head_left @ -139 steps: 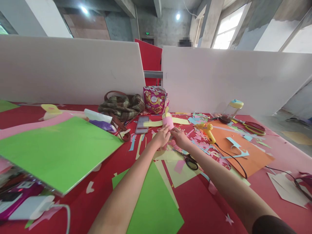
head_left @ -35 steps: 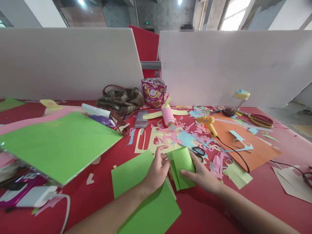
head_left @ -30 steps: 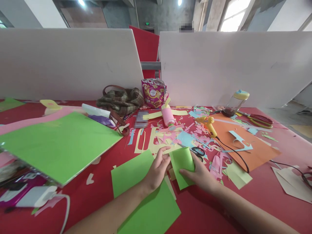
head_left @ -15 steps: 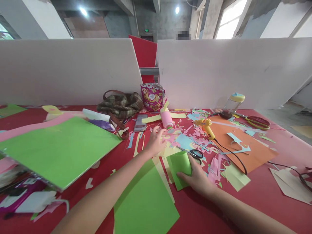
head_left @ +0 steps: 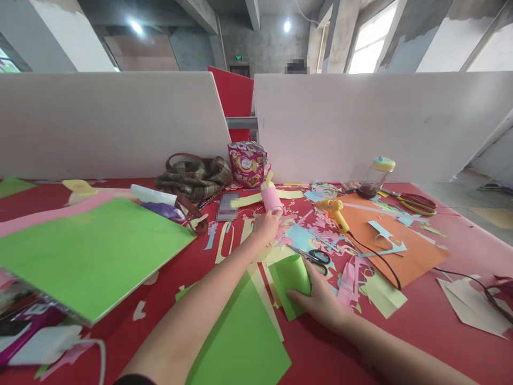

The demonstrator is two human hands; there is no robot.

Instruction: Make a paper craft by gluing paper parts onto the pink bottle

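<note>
My left hand (head_left: 266, 229) is stretched over the table, its fingers closed around the near end of a pink paper-covered tube (head_left: 271, 198). A pale yellow strip sticks up from the tube's far end. My right hand (head_left: 320, 297) holds a light green sheet of paper (head_left: 296, 275) curled into a roll, thumb in front and the other fingers mostly hidden behind it. A larger flat green sheet (head_left: 244, 337) lies beneath my left forearm. Black-handled scissors (head_left: 318, 255) rest just beyond my right hand, among pink, blue and yellow paper scraps (head_left: 300, 234).
A yellow glue gun (head_left: 339, 214) with a black cord lies on orange paper (head_left: 417, 251). Behind it stand a lidded jar (head_left: 377, 176) and red-green-handled shears (head_left: 419, 204). At the back are a plaid bag (head_left: 196, 176) and a snack bag (head_left: 247, 163). Green board (head_left: 96, 251) covers the left.
My left hand has reached forward and right, and its fingers have closed on the pink tube. My right hand keeps hold of the curled green paper. The view has shifted slightly.
</note>
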